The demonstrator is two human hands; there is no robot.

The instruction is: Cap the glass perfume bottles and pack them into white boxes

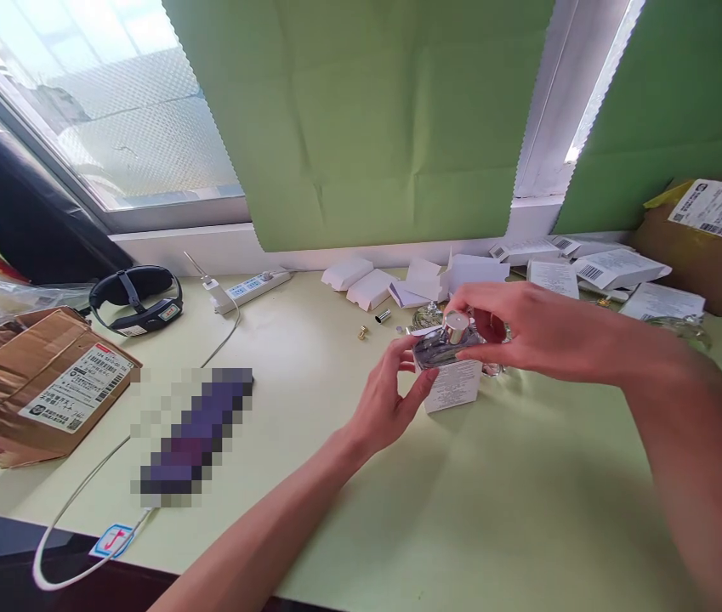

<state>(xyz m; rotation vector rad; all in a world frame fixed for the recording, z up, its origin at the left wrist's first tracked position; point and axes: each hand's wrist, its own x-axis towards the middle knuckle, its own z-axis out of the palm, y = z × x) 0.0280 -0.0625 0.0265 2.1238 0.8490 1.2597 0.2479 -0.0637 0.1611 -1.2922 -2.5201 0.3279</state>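
Above the middle of the table, a clear glass perfume bottle (432, 352) with a shiny silver cap (456, 324) sits at the top of a small white printed box (453, 387). My right hand (526, 327) reaches over from the right and grips the bottle, thumb at its front and fingers curled behind the cap. From the left, my left hand (389, 391) holds the box, its thumb against the near left edge and its fingers behind. How far the bottle is inside the box is hidden. Other glass bottles (428, 316) stand just behind my hands, partly covered.
Small white cartons (475, 270) lie along the window sill. A silver cap (383, 315) and a gold spray fitting (362, 332) lie left of the bottles. Cardboard boxes (48, 382) flank both sides. A power strip (252, 289), headset (137, 302) and blurred phone (198, 433) with cable occupy the left.
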